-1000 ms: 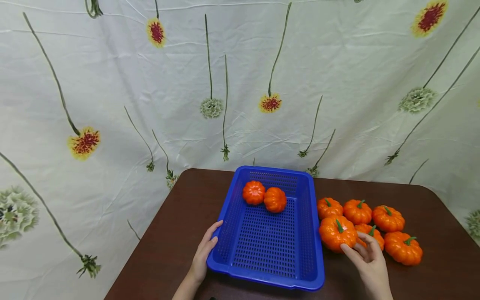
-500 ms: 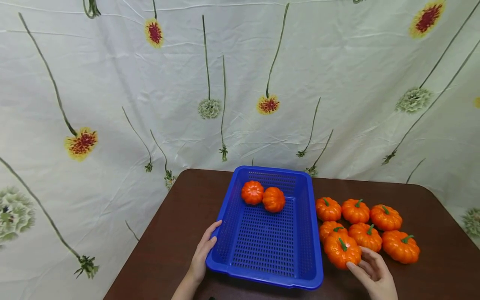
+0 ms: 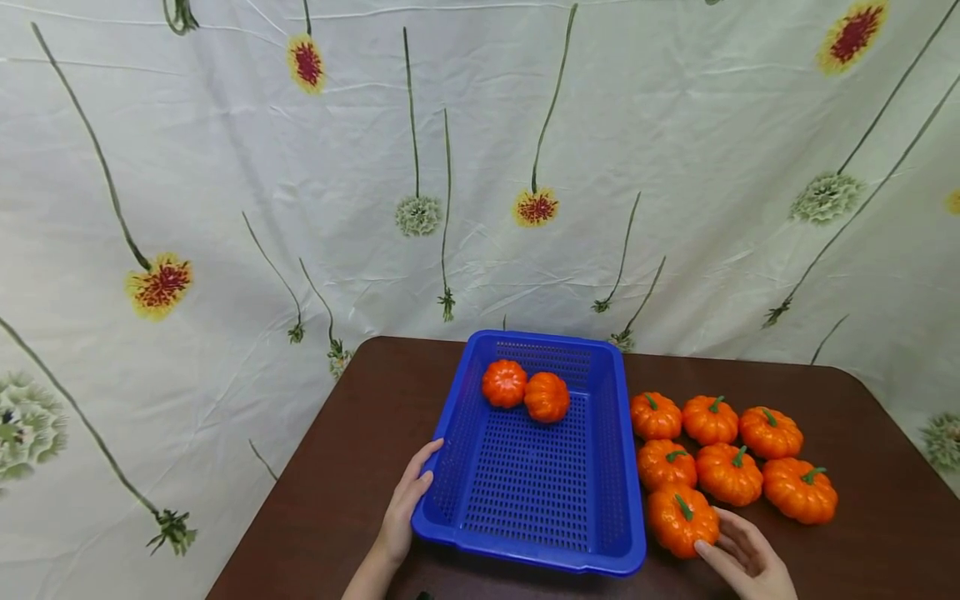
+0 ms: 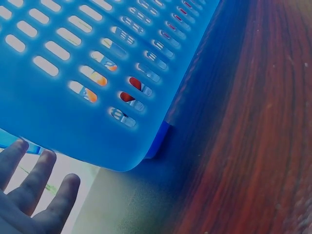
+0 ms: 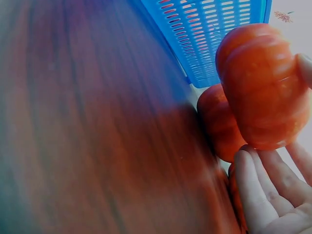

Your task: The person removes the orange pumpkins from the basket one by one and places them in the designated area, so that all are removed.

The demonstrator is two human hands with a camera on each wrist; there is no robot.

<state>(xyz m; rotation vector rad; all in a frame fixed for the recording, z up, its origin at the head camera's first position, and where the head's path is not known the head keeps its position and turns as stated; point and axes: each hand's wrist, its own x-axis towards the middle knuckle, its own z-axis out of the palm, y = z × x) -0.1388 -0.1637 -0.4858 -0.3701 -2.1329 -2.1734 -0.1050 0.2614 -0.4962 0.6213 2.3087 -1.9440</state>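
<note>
My right hand [image 3: 750, 554] pinches a small orange pumpkin [image 3: 682, 521] with a green stem, thumb on the near side and fingers on the far right side. In the right wrist view this pumpkin [image 5: 263, 87] sits between thumb and fingers; whether it touches the table cannot be told. My left hand [image 3: 401, 508] rests at the left rim of a blue perforated plastic basket [image 3: 637, 517], its fingers [image 4: 58, 200] fairly straight in the left wrist view. Two pumpkins, one [image 3: 504, 383] left of the other [image 3: 547, 397], lie inside the basket's far part.
Several more pumpkins [image 3: 729, 474] stand in rows on the dark brown table [image 3: 345, 450], right of the basket. A white floral cloth [image 3: 360, 167] hangs behind the table. A small black object [image 3: 425, 596] shows at the bottom edge.
My right hand has brought its pumpkin down and toward me, uncovering a pumpkin behind it. My left hand stays at the basket's rim. The head view has shifted slightly.
</note>
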